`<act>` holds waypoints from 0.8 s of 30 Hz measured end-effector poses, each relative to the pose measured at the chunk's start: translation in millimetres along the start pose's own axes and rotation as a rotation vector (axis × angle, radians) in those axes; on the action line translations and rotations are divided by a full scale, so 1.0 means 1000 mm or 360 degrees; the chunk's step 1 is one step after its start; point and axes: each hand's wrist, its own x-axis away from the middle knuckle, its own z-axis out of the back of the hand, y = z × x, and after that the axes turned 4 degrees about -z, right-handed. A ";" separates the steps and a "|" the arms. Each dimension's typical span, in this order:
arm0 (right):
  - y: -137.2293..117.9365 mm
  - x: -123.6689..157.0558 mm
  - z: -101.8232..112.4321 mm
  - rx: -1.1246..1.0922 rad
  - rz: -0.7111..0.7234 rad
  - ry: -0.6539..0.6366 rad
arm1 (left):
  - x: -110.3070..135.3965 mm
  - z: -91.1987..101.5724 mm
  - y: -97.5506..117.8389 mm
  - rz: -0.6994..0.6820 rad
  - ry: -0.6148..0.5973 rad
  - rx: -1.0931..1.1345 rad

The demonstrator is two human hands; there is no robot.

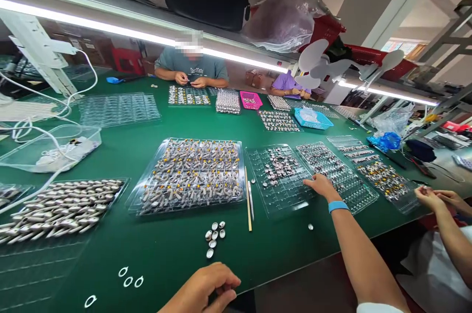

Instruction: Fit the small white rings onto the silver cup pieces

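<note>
Here, our left hand (225,291) hangs half-open near loose metal caps (213,243); our right hand (319,186) is over a clear plastic tray (275,201), its grip unclear to us.

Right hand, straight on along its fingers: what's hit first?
Probably the heap of small silver parts in the clear tray by the right hand's fingertips; hand height is unclear, so it might pass over them.

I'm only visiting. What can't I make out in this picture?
Head view:
Right hand: anything held, covered by its fingers.
Left hand: wrist, cut by bottom edge.
Small round parts: fine markings, too small.
Long metal parts: some cut by left edge.
Grey-shirted co-worker's hands: any piece there, too small.
</note>
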 end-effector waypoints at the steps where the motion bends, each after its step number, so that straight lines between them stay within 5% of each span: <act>1: 0.001 0.003 0.002 -0.0062 -0.0018 0.0009 | -0.001 0.001 0.002 -0.0004 0.0005 -0.0006; 14: 0.037 0.044 0.024 -0.1103 -0.0169 -0.0115 | -0.003 0.002 -0.009 -0.0067 0.0066 0.0037; 24: 0.064 0.065 0.028 -0.1445 -0.0270 -0.0029 | 0.003 -0.006 -0.024 -0.0288 0.0212 -0.0180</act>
